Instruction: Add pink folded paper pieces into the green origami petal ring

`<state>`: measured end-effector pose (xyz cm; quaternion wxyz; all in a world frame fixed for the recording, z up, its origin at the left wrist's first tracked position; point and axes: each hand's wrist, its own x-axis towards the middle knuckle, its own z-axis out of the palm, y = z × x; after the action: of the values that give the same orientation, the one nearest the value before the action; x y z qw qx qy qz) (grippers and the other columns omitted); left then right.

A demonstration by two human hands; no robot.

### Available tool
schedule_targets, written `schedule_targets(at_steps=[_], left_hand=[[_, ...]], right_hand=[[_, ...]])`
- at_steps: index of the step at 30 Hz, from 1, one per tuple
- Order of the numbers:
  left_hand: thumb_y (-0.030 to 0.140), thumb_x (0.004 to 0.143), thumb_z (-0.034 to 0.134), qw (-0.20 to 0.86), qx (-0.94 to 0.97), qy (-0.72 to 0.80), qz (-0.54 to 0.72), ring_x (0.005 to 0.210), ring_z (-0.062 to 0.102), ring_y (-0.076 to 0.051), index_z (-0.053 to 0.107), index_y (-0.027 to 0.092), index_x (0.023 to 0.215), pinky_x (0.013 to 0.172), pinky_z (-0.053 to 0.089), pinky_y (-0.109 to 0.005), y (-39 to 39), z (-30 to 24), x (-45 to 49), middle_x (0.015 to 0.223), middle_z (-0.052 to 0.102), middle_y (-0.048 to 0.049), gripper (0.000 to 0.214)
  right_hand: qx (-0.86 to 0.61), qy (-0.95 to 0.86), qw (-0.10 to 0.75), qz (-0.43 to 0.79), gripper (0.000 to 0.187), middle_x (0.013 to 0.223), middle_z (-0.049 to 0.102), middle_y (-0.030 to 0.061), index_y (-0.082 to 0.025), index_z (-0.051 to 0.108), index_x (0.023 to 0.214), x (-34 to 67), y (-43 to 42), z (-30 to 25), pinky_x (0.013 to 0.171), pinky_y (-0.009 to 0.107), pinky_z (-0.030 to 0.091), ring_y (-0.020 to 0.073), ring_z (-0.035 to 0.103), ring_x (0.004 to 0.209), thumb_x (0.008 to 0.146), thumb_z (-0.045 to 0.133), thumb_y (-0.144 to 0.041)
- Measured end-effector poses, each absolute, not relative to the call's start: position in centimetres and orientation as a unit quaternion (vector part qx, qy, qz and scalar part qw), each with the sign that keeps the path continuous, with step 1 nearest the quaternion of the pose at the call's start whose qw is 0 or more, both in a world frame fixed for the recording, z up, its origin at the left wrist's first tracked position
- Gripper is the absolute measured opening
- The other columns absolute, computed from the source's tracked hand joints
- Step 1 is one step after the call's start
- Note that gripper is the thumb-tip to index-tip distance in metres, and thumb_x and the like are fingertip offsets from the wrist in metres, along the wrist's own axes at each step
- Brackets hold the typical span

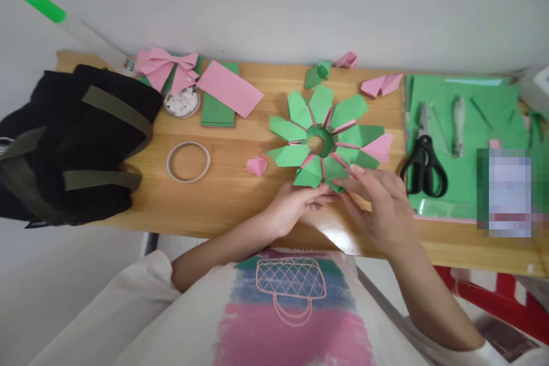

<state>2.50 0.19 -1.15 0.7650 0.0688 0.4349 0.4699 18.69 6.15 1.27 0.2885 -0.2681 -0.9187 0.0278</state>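
Note:
A ring of folded green and pink paper pieces [328,136] lies on the wooden table [223,194] in front of me. My left hand [291,206] pinches the ring's near edge from below. My right hand [377,206] rests beside it, fingers curled with the fingertips pressing on the ring's near-right green pieces. A small loose pink folded piece [256,165] lies just left of the ring.
A black bag [72,143] fills the table's left end. A tape ring [189,161], a small dish of white bits [182,102], a pink paper bow [167,67], and pink and green sheets [225,94] lie left of centre. Black scissors [424,164] rest on green paper [467,120] at right.

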Motion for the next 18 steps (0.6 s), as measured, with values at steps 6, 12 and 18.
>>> schedule_targets(at_steps=[6, 12, 18], left_hand=[[0.029, 0.082, 0.066, 0.716, 0.339, 0.506, 0.340, 0.091, 0.070, -0.020, 0.074, 0.019, 0.093, 0.085, 0.050, -0.031, -3.0, 2.8, -2.5, 0.094, 0.076, -0.0072, 0.017], [0.029, 0.088, 0.059, 0.251, 0.552, 0.719, 0.340, 0.108, 0.062, -0.025, 0.071, 0.023, 0.099, 0.100, 0.044, -0.040, -3.4, 2.0, -7.5, 0.111, 0.071, -0.0063, 0.017], [0.028, 0.085, 0.062, 0.197, 0.545, 0.778, 0.243, 0.109, 0.058, -0.028, 0.062, 0.019, 0.118, 0.095, 0.046, -0.042, -1.7, -1.3, -8.2, 0.113, 0.063, -0.0100, 0.034]], right_hand=[[-0.237, -0.945, 0.219, 0.060, 0.068, 0.093, 0.075, 0.0056, -0.023, 0.027, 0.149, 18.7, 7.1, 2.1, 0.075, 0.034, 0.052, 0.0207, 0.067, 0.085, 0.089, 0.059, -0.013], [-0.232, -0.949, 0.172, 0.126, 0.058, 0.086, 0.074, 0.0035, -0.023, 0.032, 0.146, 17.3, 9.1, 3.3, 0.070, 0.035, 0.054, 0.0217, 0.069, 0.079, 0.092, 0.052, -0.017], [-0.270, -0.924, 0.082, 0.260, 0.057, 0.090, 0.076, 0.0042, -0.020, 0.031, 0.144, 15.8, 11.5, 4.1, 0.062, 0.030, 0.054, 0.0201, 0.072, 0.079, 0.090, 0.048, -0.019]])
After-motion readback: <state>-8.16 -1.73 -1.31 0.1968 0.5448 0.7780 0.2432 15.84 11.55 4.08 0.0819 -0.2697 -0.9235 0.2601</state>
